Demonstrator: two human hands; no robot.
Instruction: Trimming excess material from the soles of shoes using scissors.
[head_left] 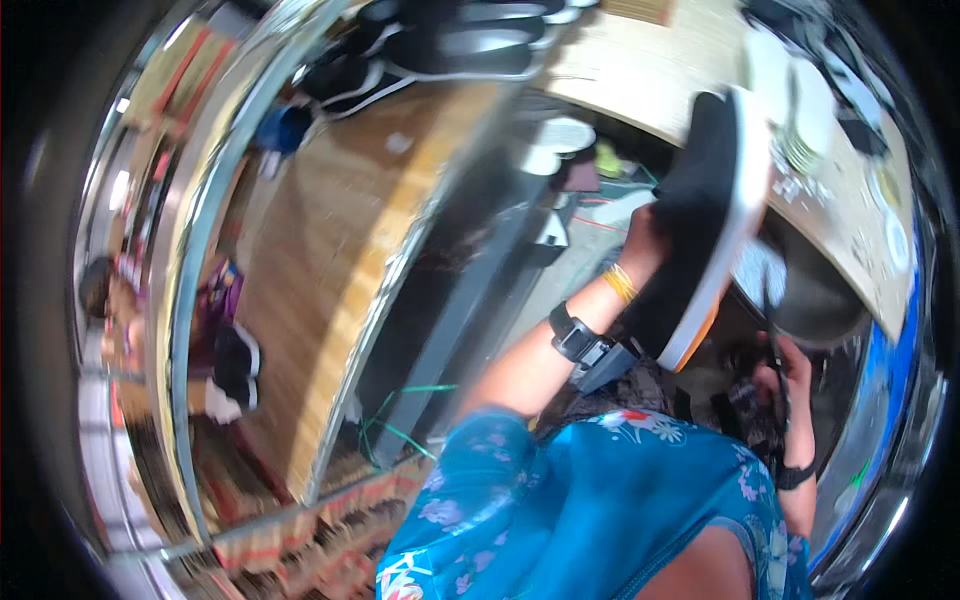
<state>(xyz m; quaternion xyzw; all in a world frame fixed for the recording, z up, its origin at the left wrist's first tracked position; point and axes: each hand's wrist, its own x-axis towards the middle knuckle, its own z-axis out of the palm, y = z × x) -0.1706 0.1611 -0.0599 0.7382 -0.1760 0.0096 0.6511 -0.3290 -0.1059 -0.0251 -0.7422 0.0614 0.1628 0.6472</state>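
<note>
My left hand (648, 238), with a yellow band and a black strap device at the wrist, holds up a black shoe (690, 200) with a thick white sole. The shoe stands on end, tilted, with an orange patch low on its sole side. Most of the left fingers are hidden behind the shoe. Lower right, my right hand (788, 368) is closed around a thin, dark, long thing (774, 315) that is blurred; I cannot make out its kind. The two hands are apart.
A pale worktable (640, 75) at the upper right bears white soles (800, 105) and small white scraps. Several black shoes (450, 50) stand at the top on a brown bench (310, 220). Another black shoe (236, 365) lies at left, and a person (122, 305) is beyond.
</note>
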